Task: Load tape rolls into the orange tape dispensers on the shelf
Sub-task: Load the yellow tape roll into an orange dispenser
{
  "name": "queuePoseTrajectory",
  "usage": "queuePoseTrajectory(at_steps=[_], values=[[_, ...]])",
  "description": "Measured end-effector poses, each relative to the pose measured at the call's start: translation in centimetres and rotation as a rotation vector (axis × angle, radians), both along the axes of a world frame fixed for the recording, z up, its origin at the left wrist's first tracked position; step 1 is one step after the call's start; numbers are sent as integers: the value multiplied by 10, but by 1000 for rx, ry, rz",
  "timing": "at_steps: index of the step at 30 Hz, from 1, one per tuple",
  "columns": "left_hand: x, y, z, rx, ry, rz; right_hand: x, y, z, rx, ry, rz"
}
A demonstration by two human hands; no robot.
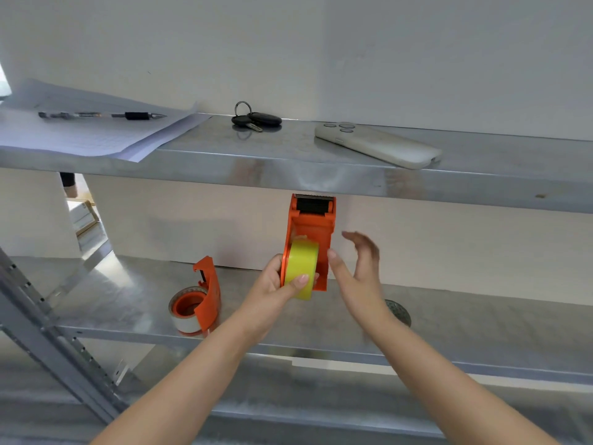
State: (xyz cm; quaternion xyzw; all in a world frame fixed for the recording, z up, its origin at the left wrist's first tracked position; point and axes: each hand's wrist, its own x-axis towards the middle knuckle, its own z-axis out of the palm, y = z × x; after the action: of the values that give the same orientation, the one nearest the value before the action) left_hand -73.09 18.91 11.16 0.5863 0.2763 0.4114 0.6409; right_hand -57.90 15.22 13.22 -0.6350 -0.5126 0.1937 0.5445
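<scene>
My left hand [276,285] holds an orange tape dispenser [311,226] upright above the middle shelf [481,319], cutter end up, thumb pressed on the yellow tape roll [303,268] seated in it. Just right of the dispenser, my right hand [356,268] is open with fingers spread and holds nothing; its thumb tip is close to the dispenser's side. A second orange dispenser [205,297] with a clear or white roll [186,319] in it stands on the middle shelf to the left.
On the top shelf [288,168] lie papers [90,130] with a pen [102,116], car keys [255,118] and a phone [378,144]. A dark round object [399,313] sits on the middle shelf, partly behind my right wrist. The shelf's metal upright [48,332] slants at left.
</scene>
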Motion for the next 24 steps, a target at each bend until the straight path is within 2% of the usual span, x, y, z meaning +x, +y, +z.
queuePoseTrajectory(at_steps=[2,6,8,11,14,16,18,21,24], values=[[0,-2,1,36,29,10,3,6,11,79,-130,3],[3,-7,3,137,94,14,-4,25,27,-125,-407,49],[4,-9,2,152,112,15,-11,33,34,-218,-339,68],[0,-10,1,160,140,27,-15,40,35,-231,-157,142],[-6,-10,0,162,147,28,-16,38,31,-206,196,241],[-8,-10,1,146,139,39,-18,36,29,-154,337,242],[-8,-9,3,110,124,50,-20,35,26,-108,318,204],[-6,-10,3,65,102,44,-23,31,21,-16,102,75],[-4,-10,1,41,126,30,-19,29,13,18,74,55]])
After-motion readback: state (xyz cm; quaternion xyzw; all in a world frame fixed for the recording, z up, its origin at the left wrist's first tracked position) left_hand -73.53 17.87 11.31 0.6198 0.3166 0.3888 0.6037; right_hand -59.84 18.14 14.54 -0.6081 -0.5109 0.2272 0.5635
